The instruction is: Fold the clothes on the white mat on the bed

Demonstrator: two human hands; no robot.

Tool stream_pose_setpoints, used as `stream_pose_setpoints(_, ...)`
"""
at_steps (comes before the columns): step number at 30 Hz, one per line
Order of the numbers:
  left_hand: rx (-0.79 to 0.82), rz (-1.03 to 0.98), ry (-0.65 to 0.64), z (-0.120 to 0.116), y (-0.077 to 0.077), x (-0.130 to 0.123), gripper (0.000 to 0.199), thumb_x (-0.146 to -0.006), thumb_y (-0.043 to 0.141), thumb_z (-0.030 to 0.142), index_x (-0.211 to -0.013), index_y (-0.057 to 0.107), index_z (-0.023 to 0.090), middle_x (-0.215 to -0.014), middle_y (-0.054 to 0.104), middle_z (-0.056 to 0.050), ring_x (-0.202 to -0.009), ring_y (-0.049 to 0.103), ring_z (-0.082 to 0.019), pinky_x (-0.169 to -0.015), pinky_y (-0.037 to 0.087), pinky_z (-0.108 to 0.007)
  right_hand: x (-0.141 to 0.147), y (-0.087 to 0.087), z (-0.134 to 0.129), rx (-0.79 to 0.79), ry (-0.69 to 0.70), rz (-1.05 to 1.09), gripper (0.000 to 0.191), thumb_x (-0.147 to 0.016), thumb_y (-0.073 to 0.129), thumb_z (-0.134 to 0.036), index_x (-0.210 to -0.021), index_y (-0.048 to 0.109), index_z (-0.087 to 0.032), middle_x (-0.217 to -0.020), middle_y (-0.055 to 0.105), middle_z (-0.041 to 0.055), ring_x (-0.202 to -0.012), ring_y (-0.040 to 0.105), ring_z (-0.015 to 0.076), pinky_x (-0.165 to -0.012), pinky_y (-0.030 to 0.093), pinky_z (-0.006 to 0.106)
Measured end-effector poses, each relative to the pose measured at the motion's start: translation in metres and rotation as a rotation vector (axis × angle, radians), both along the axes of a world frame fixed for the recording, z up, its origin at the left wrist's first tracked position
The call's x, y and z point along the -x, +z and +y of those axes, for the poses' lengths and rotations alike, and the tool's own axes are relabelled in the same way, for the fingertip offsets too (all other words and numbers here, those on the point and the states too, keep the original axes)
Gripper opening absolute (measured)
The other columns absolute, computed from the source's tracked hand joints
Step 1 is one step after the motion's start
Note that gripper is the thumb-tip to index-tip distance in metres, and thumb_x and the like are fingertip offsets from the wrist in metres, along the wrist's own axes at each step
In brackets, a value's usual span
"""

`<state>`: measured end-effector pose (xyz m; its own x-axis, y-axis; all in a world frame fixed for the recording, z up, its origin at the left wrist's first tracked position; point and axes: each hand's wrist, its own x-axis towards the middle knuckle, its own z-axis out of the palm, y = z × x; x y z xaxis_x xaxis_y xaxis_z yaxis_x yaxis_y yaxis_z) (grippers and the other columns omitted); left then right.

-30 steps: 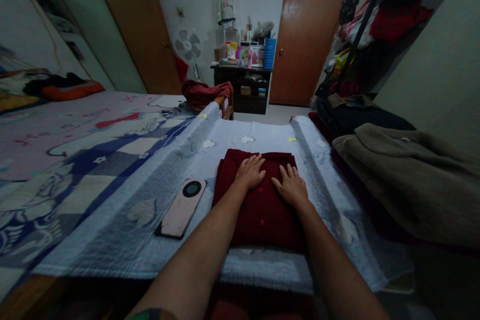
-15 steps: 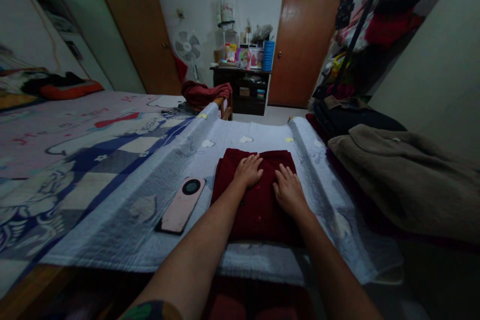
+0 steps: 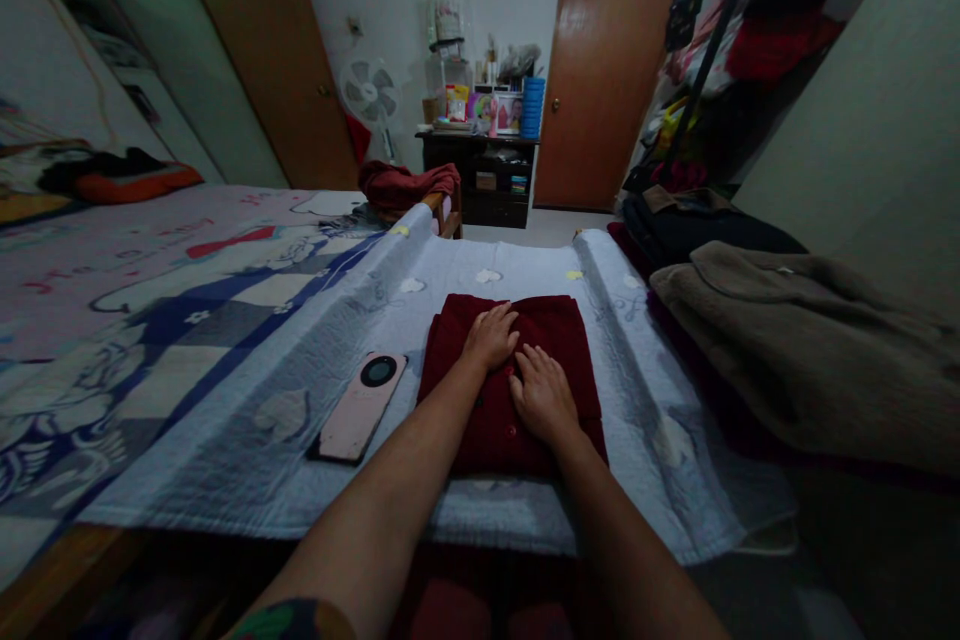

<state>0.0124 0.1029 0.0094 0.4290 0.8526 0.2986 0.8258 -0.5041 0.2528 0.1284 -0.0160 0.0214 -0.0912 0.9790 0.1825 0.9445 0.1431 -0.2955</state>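
A dark red buttoned garment (image 3: 480, 440), folded into a rough square, lies on a light blue quilted cloth (image 3: 517, 520) with heart shapes. My left hand (image 3: 491, 336) rests flat on its upper middle, fingers stretched away from me. Just to the right and slightly nearer, my right hand (image 3: 545, 392) also lies on the garment, palm down with fingers extended. A few small buttons show along the garment's middle. Left of it, apart from both hands, a pink phone (image 3: 356, 417) lies with its round black camera ring facing up.
A bed with a patterned sheet (image 3: 247, 305) spreads out on the left. Folded clothes, among them a grey-brown fleece garment (image 3: 780, 350), are piled on the right. Farther back stand a fan (image 3: 369, 92), a dark cabinet (image 3: 491, 185) and a wooden door (image 3: 592, 70).
My right hand has slid left across the garment, closer to my left hand. My left hand stays in nearly the same place on the cloth. The camera view has shifted slightly.
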Motion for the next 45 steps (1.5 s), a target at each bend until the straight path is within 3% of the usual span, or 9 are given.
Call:
stream_pose_setpoints(4,-0.090,-0.025,0.132,-0.011,0.020,-0.002,0.036,-0.091,0.049,0.027,-0.126,0.054,0.019,-0.135,0.052,-0.012,-0.124,0.048,-0.025,-0.104,0.039,-0.039,0.002,0.000,-0.001,-0.013,-0.016,0.016,0.048,-0.094,0.040,-0.034,-0.137,0.051,-0.015,-0.149,0.043,0.0088,-0.140,0.033,0.0244,-0.115,0.022,0.040)
stream_pose_setpoints(9,0.097,0.102,0.128,-0.051,0.039,0.009,0.031,-0.093,0.041,0.020,-0.119,0.057,0.017,-0.109,0.065,-0.013,-0.101,0.063,-0.024,-0.091,0.048,-0.038,0.001,0.000,-0.001,-0.011,-0.020,0.025,0.048,-0.095,0.040,-0.035,-0.137,0.051,-0.016,-0.149,0.043,0.0083,-0.140,0.033,0.0234,-0.116,0.021,0.040)
stream_pose_setpoints(11,0.141,0.132,0.080,-0.075,0.036,0.018,0.028,-0.092,0.043,0.020,-0.112,0.061,0.019,-0.107,0.068,-0.011,-0.098,0.065,-0.023,-0.090,0.049,-0.037,0.001,0.000,-0.001,-0.006,-0.013,0.028,0.047,-0.094,0.040,-0.034,-0.137,0.051,-0.017,-0.149,0.044,0.0082,-0.140,0.033,0.0231,-0.115,0.021,0.040)
stream_pose_setpoints(17,0.059,0.101,0.077,-0.130,0.013,0.037,0.038,-0.094,0.040,0.024,-0.129,0.054,0.021,-0.142,0.053,-0.011,-0.133,0.045,-0.027,-0.109,0.035,-0.048,0.000,-0.002,-0.001,-0.037,0.000,0.031,0.046,-0.094,0.042,-0.032,-0.135,0.053,-0.015,-0.148,0.045,0.0097,-0.140,0.034,0.0234,-0.115,0.022,0.040)
stream_pose_setpoints(21,0.059,0.041,0.099,-0.134,0.004,0.037,0.040,-0.095,0.040,0.027,-0.133,0.052,0.021,-0.145,0.050,-0.009,-0.137,0.040,-0.024,-0.115,0.028,-0.047,-0.002,-0.006,-0.002,-0.079,0.009,0.061,0.044,-0.093,0.043,-0.029,-0.132,0.055,-0.011,-0.143,0.050,0.0118,-0.137,0.037,0.0229,-0.115,0.024,0.039)
stream_pose_setpoints(29,0.048,0.004,0.127,-0.135,0.005,0.036,0.041,-0.095,0.042,0.032,-0.133,0.052,0.023,-0.146,0.049,-0.008,-0.137,0.039,-0.024,-0.116,0.024,-0.049,-0.006,-0.001,-0.006,-0.151,0.031,0.078,0.034,-0.091,0.043,-0.021,-0.115,0.065,-0.012,-0.129,0.061,0.0116,-0.124,0.051,0.0207,-0.109,0.033,0.034)
stream_pose_setpoints(33,0.047,0.016,0.136,-0.136,0.004,0.036,0.042,-0.095,0.042,0.032,-0.134,0.052,0.021,-0.146,0.048,-0.009,-0.138,0.039,-0.023,-0.117,0.022,-0.048,-0.013,0.000,-0.010,-0.100,0.076,-0.024,0.038,-0.093,0.042,-0.025,-0.125,0.060,-0.013,-0.139,0.054,0.0116,-0.132,0.045,0.0233,-0.110,0.031,0.037)
stream_pose_setpoints(37,0.039,0.039,0.143,-0.136,0.005,0.035,0.042,-0.095,0.041,0.033,-0.134,0.053,0.021,-0.146,0.048,-0.008,-0.138,0.039,-0.023,-0.117,0.023,-0.047,-0.023,-0.004,-0.015,-0.059,0.013,-0.098,0.047,-0.095,0.043,-0.033,-0.136,0.052,-0.013,-0.147,0.046,0.0134,-0.137,0.040,0.0267,-0.112,0.029,0.042)
stream_pose_setpoints(45,0.015,0.043,0.141,-0.137,0.005,0.035,0.041,-0.096,0.040,0.032,-0.133,0.054,0.021,-0.145,0.049,-0.008,-0.137,0.040,-0.023,-0.116,0.024,-0.047,-0.041,-0.007,-0.024,-0.051,-0.062,-0.122,0.048,-0.097,0.041,-0.038,-0.136,0.053,-0.014,-0.147,0.046,0.0108,-0.139,0.037,0.0266,-0.113,0.026,0.042)
